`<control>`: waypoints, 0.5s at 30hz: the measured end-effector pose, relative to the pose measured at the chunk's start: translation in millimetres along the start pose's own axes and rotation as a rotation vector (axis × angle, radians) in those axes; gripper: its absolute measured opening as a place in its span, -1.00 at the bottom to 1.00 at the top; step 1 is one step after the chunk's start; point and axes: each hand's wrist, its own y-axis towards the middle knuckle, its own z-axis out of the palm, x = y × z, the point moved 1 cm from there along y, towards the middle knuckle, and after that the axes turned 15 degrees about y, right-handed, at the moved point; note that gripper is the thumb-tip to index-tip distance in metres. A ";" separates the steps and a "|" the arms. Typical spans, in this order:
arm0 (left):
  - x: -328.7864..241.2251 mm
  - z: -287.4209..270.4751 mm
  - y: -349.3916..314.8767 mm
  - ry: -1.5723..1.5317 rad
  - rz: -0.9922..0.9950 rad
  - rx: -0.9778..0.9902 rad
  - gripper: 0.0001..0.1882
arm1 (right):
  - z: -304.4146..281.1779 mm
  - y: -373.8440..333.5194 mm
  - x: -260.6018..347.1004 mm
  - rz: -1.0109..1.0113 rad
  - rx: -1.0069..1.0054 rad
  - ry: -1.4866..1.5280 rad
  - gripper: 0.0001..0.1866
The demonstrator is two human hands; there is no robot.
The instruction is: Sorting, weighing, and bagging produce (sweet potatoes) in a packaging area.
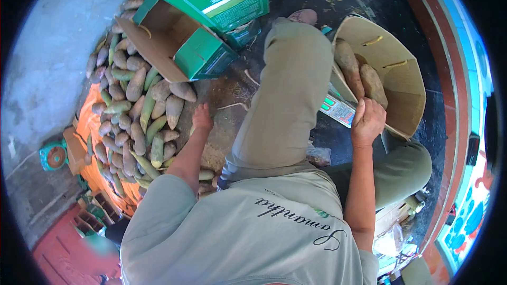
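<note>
At the right stands an open cardboard carton (409, 92) with two long brown tubers (348, 66) lying in it. My right hand (368, 122) is at the carton's near edge, over the tubers' lower ends, with its fingers curled. Whether it grips the rim or a tuber is hidden. My left hand (202, 117) hangs just right of a large pile of brown and green elongated tubers (134, 111), its fingers apart and nothing in them. A digital scale (338, 110) with a lit green display shows beside the carton, partly under it.
An opened green carton (203, 53) lies beyond the pile, with another green box (216, 0) behind it. An orange sheet (87, 126) spreads under the tubers. My bent leg (288, 84) lies between pile and scale. A teal round fan-like object (54, 155) stands far left.
</note>
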 end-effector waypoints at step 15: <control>18.5 -194.4 -85.2 -0.683 -0.034 -0.899 -0.34 | 0.3 0.1 9.0 0.033 -0.104 0.110 -0.84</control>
